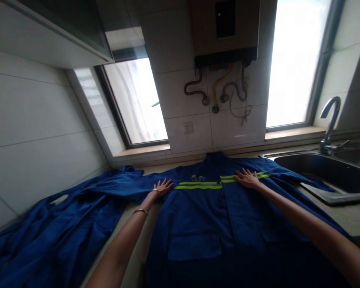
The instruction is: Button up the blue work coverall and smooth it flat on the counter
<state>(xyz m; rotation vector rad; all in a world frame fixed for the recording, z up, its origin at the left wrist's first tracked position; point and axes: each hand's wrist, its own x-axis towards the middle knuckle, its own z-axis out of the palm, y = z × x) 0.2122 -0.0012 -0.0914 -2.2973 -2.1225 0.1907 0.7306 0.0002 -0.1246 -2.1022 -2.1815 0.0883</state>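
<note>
A blue work jacket [198,212] with yellow-green reflective stripes lies spread face up on the counter, its collar toward the wall. My left hand [163,187] rests flat, fingers spread, at the jacket's left armpit and sleeve. On the right side of the chest, my right hand [247,178] lies open across the reflective stripe. Both palms press on the cloth without gripping it. The jacket's lower part hangs toward me in shadow. Another blue garment [75,224] lies crumpled at the left, under or beside the outstretched sleeve.
A sink [306,163] with a chrome faucet [331,120] stands at the right, and the right sleeve reaches its edge. Behind the counter [345,218] are a tiled wall, a socket [188,127], two windows and a water heater [225,32] with pipes. A cabinet overhangs the upper left.
</note>
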